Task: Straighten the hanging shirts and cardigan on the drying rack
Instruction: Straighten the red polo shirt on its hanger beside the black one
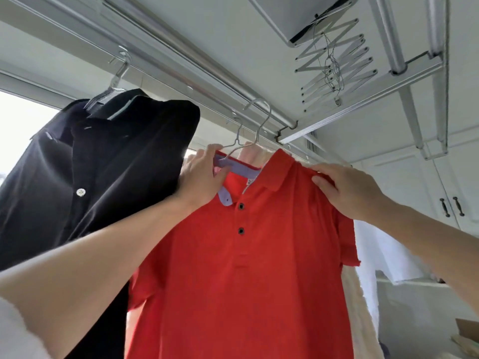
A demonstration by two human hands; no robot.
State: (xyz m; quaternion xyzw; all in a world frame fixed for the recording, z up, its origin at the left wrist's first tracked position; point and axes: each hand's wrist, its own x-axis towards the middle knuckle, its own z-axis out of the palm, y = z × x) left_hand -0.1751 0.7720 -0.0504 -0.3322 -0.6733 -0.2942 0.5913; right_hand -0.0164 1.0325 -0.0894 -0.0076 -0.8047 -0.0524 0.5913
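A red polo shirt (248, 268) hangs on a wire hanger (255, 125) from the ceiling drying rack rail (207, 81), straight in front of me. My left hand (201, 177) grips its collar and shoulder on the left side. My right hand (347, 190) pinches the fabric at its right shoulder. A dark navy button shirt (85, 164) hangs on its own hanger to the left. Behind the red polo a cream garment (255, 151) shows at the neck and down the right edge, mostly hidden.
The rack's scissor lift mechanism (337, 63) and cross bars sit overhead at the upper right. White cabinets with dark handles (452, 206) stand at the right. A white cloth (383, 255) hangs behind the polo's right side. A bright window (15, 125) is at the left.
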